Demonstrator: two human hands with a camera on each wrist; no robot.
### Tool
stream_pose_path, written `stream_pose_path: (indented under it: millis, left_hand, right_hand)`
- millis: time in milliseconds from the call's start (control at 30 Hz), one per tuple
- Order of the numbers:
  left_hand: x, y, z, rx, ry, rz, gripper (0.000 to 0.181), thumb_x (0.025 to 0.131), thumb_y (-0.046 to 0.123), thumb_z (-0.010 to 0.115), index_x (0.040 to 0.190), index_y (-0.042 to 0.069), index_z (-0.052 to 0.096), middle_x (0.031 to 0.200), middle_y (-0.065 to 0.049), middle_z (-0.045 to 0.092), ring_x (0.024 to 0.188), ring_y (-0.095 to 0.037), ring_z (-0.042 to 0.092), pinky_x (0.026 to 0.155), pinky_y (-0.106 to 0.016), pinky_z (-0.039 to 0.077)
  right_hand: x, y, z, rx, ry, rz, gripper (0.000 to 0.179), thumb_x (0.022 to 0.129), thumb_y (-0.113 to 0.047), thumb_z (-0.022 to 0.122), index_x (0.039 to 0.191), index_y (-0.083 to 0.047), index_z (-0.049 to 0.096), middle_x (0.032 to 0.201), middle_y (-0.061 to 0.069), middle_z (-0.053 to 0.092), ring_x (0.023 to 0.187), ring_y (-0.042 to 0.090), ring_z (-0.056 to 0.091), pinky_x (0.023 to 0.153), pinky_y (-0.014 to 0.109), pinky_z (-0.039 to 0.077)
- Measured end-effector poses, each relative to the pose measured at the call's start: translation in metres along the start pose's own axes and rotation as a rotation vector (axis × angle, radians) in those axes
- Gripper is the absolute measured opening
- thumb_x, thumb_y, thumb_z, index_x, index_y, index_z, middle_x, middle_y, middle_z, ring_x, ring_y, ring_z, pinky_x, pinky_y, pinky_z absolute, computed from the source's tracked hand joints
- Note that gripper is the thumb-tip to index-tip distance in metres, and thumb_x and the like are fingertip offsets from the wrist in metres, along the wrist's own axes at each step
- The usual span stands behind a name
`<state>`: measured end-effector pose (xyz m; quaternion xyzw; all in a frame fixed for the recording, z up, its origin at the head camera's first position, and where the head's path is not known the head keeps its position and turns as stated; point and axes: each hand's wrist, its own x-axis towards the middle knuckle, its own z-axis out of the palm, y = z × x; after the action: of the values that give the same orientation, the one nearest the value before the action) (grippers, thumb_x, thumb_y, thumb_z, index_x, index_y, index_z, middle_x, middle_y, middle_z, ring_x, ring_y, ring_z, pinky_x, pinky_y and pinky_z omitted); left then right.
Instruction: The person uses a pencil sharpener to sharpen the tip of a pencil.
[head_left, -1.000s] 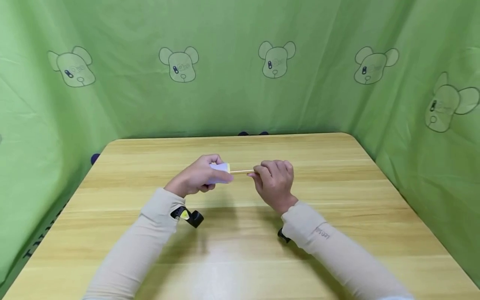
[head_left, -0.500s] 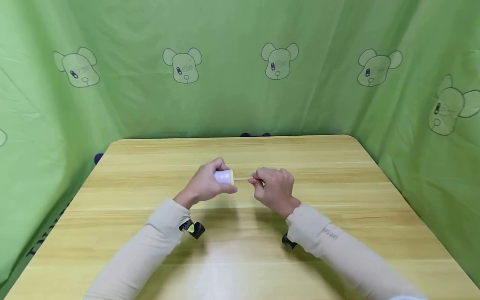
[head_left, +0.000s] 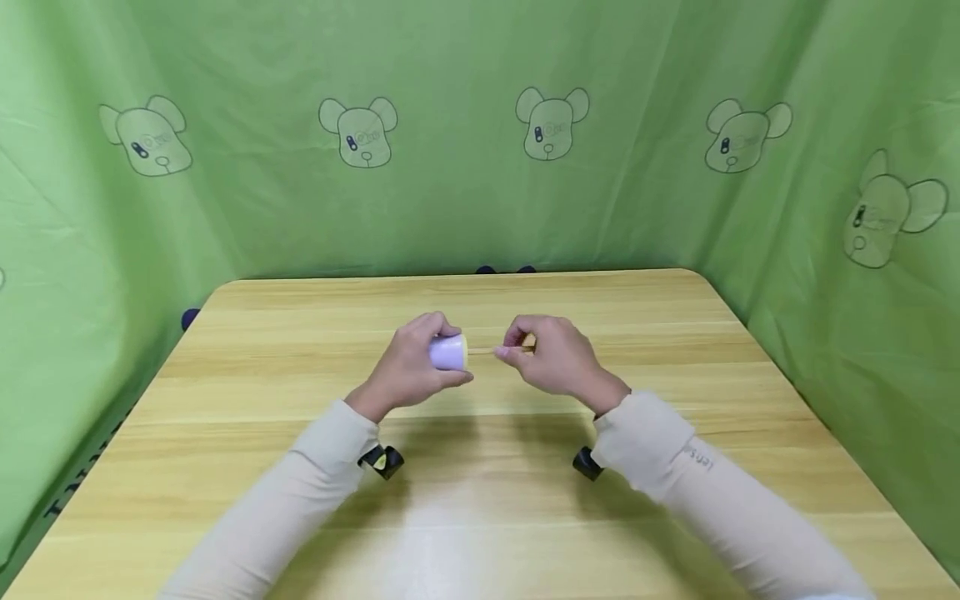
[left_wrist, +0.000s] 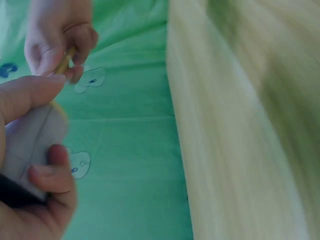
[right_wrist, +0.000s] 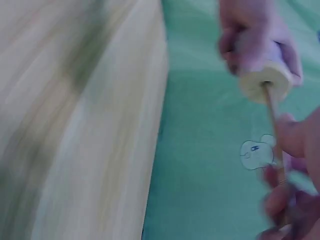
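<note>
My left hand (head_left: 408, 362) grips a lavender, cup-shaped pencil sharpener (head_left: 447, 353), lying sideways in the air above the table. Its pale yellow end faces right, with a hole in the middle that shows in the right wrist view. A thin wood-coloured pencil (right_wrist: 273, 115) runs into that hole. My right hand (head_left: 558, 354) pinches the pencil between thumb and fingers, a short way out from the sharpener. In the left wrist view, a dark part shows at the sharpener's other end, partly covered by my fingers.
Under both hands spreads a wood-grain table (head_left: 480, 517). Green curtains (head_left: 450, 217) with printed bear heads hang behind it and at both sides. Each wrist carries a small black camera (head_left: 587, 463).
My right hand has turned from a fist-like grip to a looser pinch on the pencil, its wrist swinging right. My left hand sits slightly lower than a second ago, still gripping the sharpener.
</note>
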<state>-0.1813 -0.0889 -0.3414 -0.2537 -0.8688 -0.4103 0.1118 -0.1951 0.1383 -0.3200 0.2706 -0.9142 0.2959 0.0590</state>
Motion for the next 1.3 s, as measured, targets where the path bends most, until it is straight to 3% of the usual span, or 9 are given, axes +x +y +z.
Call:
stream_pose_path:
  millis: [167,233,333,500,700,833,1033,1133,1300]
  left_hand:
    - [0.007,0.005,-0.013,-0.281,-0.152,-0.321,0.046,0.073,0.022,0.085,0.106,0.008,0.056,0.091,-0.011,0.060,0.070,-0.022,0.058,0.052,-0.029,0.047]
    - [0.009,0.008,-0.016,-0.403,-0.196,-0.403,0.043,0.078,0.022,0.082,0.107,0.006,0.054,0.087,-0.011,0.059,0.062,-0.020,0.055,0.046,-0.027,0.041]
    - [0.010,0.012,-0.021,-0.583,-0.247,-0.505,0.036,0.084,0.019,0.075,0.105,0.004,0.050,0.082,-0.010,0.057,0.051,-0.015,0.048,0.040,-0.023,0.030]
    - [0.011,0.014,-0.021,-0.735,-0.269,-0.598,0.028,0.085,0.016,0.071,0.096,0.006,0.047,0.081,-0.010,0.056,0.047,-0.012,0.044,0.038,-0.020,0.028]
    - [0.006,0.011,-0.015,-0.773,-0.269,-0.564,0.029,0.084,0.011,0.072,0.090,0.006,0.045,0.082,-0.011,0.055,0.049,-0.013,0.044,0.040,-0.021,0.029]
    - [0.003,0.007,-0.011,-0.751,-0.259,-0.516,0.030,0.082,0.008,0.074,0.090,0.005,0.044,0.079,-0.009,0.053,0.050,-0.015,0.042,0.042,-0.022,0.029]
    - [0.000,0.004,-0.007,-0.603,-0.231,-0.428,0.036,0.078,0.011,0.080,0.095,0.005,0.048,0.085,-0.011,0.052,0.058,-0.017,0.047,0.047,-0.025,0.036]
    - [-0.001,0.001,-0.004,-0.521,-0.200,-0.377,0.038,0.076,0.013,0.082,0.095,0.006,0.049,0.089,-0.013,0.053,0.064,-0.018,0.050,0.050,-0.026,0.041]
    - [-0.002,0.001,0.001,-0.434,-0.154,-0.318,0.038,0.073,0.012,0.084,0.093,0.009,0.052,0.091,-0.013,0.057,0.072,-0.021,0.054,0.053,-0.029,0.047]
  right_hand:
    - [-0.003,0.017,0.025,-0.230,0.526,-0.412,0.018,0.089,-0.025,0.072,0.084,-0.008,0.069,0.089,0.008,0.065,0.074,0.026,0.060,0.070,0.045,0.045]
    - [0.000,0.023,0.034,-0.301,0.719,-0.507,0.023,0.093,-0.028,0.067,0.083,-0.007,0.071,0.084,0.009,0.067,0.073,0.029,0.061,0.072,0.049,0.041]
    - [0.004,0.029,0.047,-0.342,0.916,-0.598,0.028,0.096,-0.030,0.061,0.084,-0.007,0.072,0.078,0.008,0.068,0.067,0.029,0.060,0.070,0.048,0.038]
    - [0.009,0.035,0.061,-0.330,1.076,-0.726,0.028,0.094,-0.030,0.065,0.082,-0.007,0.072,0.074,0.006,0.068,0.059,0.025,0.056,0.065,0.042,0.033]
    - [0.012,0.039,0.065,-0.422,1.126,-0.758,0.032,0.095,-0.025,0.062,0.067,-0.010,0.066,0.062,-0.001,0.064,0.044,0.020,0.047,0.053,0.038,0.032]
    - [0.012,0.038,0.061,-0.468,1.030,-0.760,0.040,0.097,-0.025,0.057,0.059,-0.013,0.056,0.055,-0.003,0.057,0.039,0.016,0.040,0.042,0.033,0.028]
    - [0.006,0.030,0.044,-0.458,0.706,-0.650,0.045,0.102,-0.033,0.047,0.060,-0.016,0.052,0.048,-0.005,0.044,0.035,0.010,0.030,0.037,0.025,0.017]
    - [0.005,0.020,0.030,-0.381,0.430,-0.501,0.040,0.098,-0.031,0.056,0.061,-0.018,0.049,0.047,-0.008,0.040,0.037,0.006,0.027,0.036,0.024,0.017]
    - [0.018,0.001,-0.002,-0.069,-0.228,-0.065,0.036,0.093,-0.022,0.063,0.062,-0.019,0.044,0.054,-0.009,0.041,0.047,0.007,0.035,0.043,0.026,0.026]
